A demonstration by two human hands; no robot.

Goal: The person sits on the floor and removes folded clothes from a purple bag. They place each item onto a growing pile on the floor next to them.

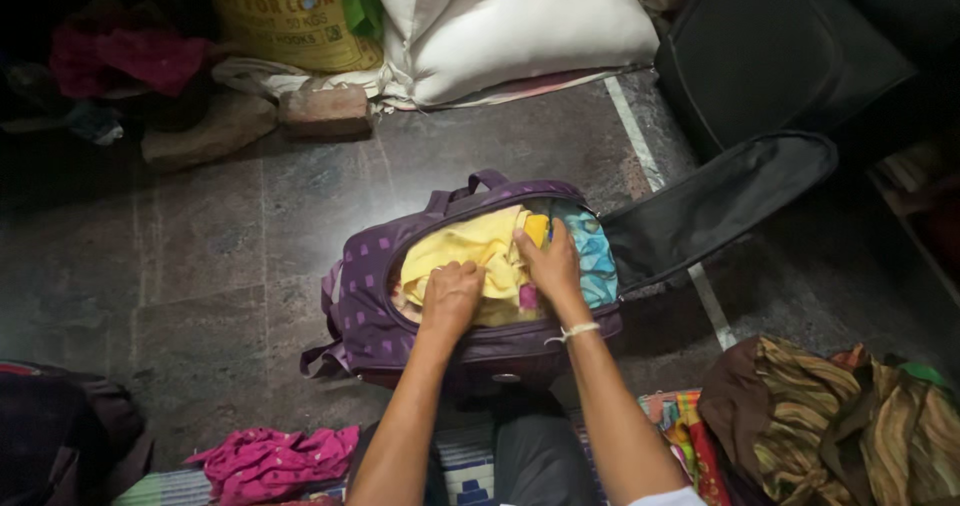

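Purple bag: a soft purple bag (372,306) with small pale squares lies on the grey stone floor (200,246), right in front of the person, its handles (470,188) toward the far side.
Flap: the bag's black-lined flap (720,201) is thrown open to the right and lies flat on the floor.
Yellow cloth: a yellow cloth (470,251) fills the middle of the open bag, lying under and between both hands.
Blue cloth: a patterned blue-green cloth (592,256) is packed along the right side of the bag, just beside the right hand.
Left hand: the left hand (450,301) is inside the bag at its near edge, knuckles up, fingers curled into the yellow cloth and pressing on it; whether it truly grips a fold cannot be told.
Right hand: the right hand (548,264), a pale thread band (572,333) at its wrist, lies palm down on the yellow cloth, fingers spread and pointing away, touching the cloth without closing on it.
Near edge: a crumpled pink cloth (268,458) lies at the lower left; a brown striped cloth (830,416) is heaped at the lower right, both apart from the bag.
Far side: a white sack (520,26), a yellow printed sack (290,16) and a brick (325,113) stand beyond the bag, well apart from it.
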